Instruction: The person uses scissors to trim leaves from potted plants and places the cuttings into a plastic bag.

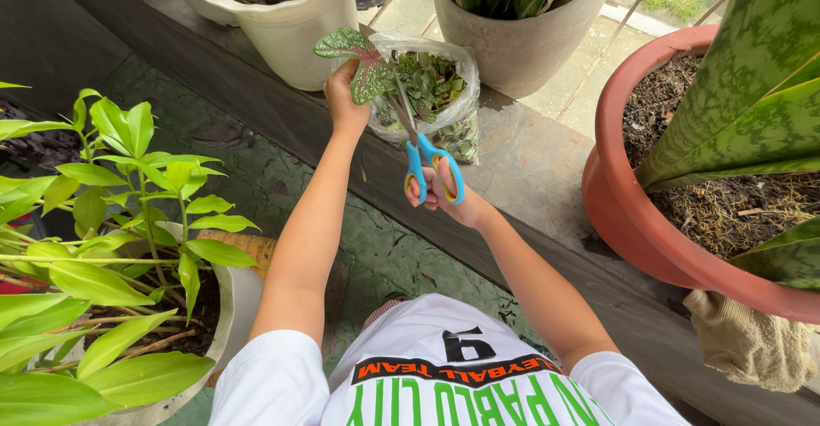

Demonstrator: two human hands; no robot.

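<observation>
A: Your left hand (343, 93) pinches the spotted leaf (363, 67) above the plastic bag (444, 93) on the ledge (547, 170).

B: It looks thin and tearable; hold near the stem. Your right hand (444, 197) grips the blue scissors (427, 157), 2 fingers looped.

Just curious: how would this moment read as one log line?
left hand: holds spotted leaf | right hand: blue scissors at stem | plastic bag behind

A home garden ledge (547, 170), lined with potted plants (290, 16).

Scissor blades (400, 110) vanish behind the spotted leaf (367, 72) and bag (444, 93)
</observation>
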